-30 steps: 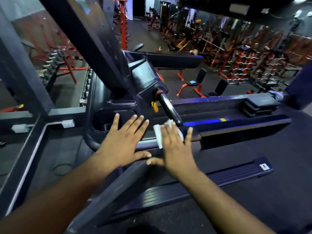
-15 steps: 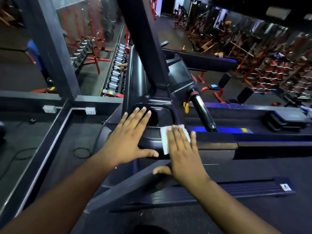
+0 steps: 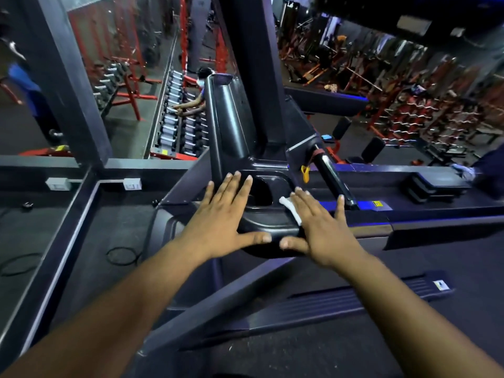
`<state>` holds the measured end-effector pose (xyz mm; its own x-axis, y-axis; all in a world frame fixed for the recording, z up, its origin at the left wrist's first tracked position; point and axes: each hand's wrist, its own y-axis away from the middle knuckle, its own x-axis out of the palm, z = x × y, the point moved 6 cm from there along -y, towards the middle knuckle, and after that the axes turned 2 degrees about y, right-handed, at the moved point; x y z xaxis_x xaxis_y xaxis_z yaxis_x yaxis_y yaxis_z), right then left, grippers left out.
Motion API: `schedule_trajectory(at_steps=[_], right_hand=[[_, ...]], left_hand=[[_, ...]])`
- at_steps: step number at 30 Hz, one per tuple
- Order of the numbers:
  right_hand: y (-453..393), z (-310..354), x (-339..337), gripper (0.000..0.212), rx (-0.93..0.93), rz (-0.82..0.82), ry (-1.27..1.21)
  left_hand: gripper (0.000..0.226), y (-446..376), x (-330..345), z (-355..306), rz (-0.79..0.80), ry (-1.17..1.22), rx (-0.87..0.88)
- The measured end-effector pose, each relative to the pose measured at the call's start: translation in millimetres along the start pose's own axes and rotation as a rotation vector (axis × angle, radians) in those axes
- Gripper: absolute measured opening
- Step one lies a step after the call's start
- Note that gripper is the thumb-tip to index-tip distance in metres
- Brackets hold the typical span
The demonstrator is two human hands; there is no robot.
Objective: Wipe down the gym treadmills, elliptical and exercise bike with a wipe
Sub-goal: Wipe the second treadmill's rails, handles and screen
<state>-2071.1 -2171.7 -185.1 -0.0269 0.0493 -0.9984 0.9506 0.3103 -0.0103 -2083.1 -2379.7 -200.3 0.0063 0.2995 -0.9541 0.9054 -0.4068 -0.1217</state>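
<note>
Nearest to me, at 6 o'clock, the person's two forearms reach forward over the dark running deck. The left hand [image 3: 222,225] lies flat with straight, spread fingers on the console tray [image 3: 261,227] of the treadmill, holding nothing. Just beside it, at about 3 o'clock from it, the right hand [image 3: 324,227] presses the white wipe [image 3: 293,210] flat against the tray edge, fingers straight; only a corner of the wipe shows at the fingertips. Just behind the hands, at 12 o'clock, is the cup holder [image 3: 261,192], and at 1 o'clock the handlebar [image 3: 331,175] with a yellow tag. Further, the upright post [image 3: 251,77] rises, and far behind stand red racks with dumbbells.

I think the risk is this: the wipe is only pressed, not gripped, so it can bunch or slip out from under the palm. The cup holder hollow can also easily be missed.
</note>
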Motion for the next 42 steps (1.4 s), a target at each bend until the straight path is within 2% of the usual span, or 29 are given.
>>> schedule_trajectory(at_steps=[5, 8, 12, 18, 24, 26, 28, 32, 36, 38, 42], right_hand=[[-32.6, 4.8, -11.4, 0.133, 0.061, 0.128, -0.221], [-17.1, 11.2, -8.5, 0.138, 0.036, 0.102, -0.123], [-6.6, 12.9, -9.4, 0.140, 0.003, 0.101, -0.016], [-55.7, 26.3, -16.7, 0.127, 0.026, 0.238, -0.071], [-28.0, 18.2, -11.8, 0.132, -0.093, 0.144, -0.103], [-29.1, 6.7, -12.0, 0.136, -0.064, 0.138, -0.050], [-37.9, 2.3, -12.4, 0.136, -0.018, 0.172, -0.107], [-49.4, 10.3, -14.7, 0.119, 0.060, 0.197, -0.226], [-28.3, 11.3, -7.2, 0.136, 0.053, 0.142, -0.091], [-19.5, 8.8, -5.6, 0.138, 0.070, 0.120, -0.048], [-34.3, -1.5, -9.0, 0.122, 0.196, 0.178, -0.289]], left_hand=[[0.136, -15.4, -6.7, 5.7, 0.017, 0.068, -0.027], [0.144, -16.2, -2.3, 6.7, -0.015, 0.088, -0.027], [0.145, -14.1, 1.0, 5.9, -0.061, 0.113, -0.043], [0.149, -14.1, 1.4, 7.4, -0.064, 0.135, -0.037], [0.140, -13.1, 1.4, 5.0, -0.045, 0.125, -0.035], [0.140, -12.6, 1.2, 5.6, -0.050, 0.118, -0.039], [0.140, -12.9, 1.6, 5.5, -0.051, 0.116, -0.035], [0.139, -11.5, 1.7, 5.6, -0.057, 0.133, -0.031], [0.142, -11.3, 2.7, 6.8, -0.070, 0.134, -0.031], [0.144, -12.0, 3.2, 8.4, -0.079, 0.136, -0.030], [0.143, -12.6, 1.1, 7.2, -0.089, 0.155, -0.018]])
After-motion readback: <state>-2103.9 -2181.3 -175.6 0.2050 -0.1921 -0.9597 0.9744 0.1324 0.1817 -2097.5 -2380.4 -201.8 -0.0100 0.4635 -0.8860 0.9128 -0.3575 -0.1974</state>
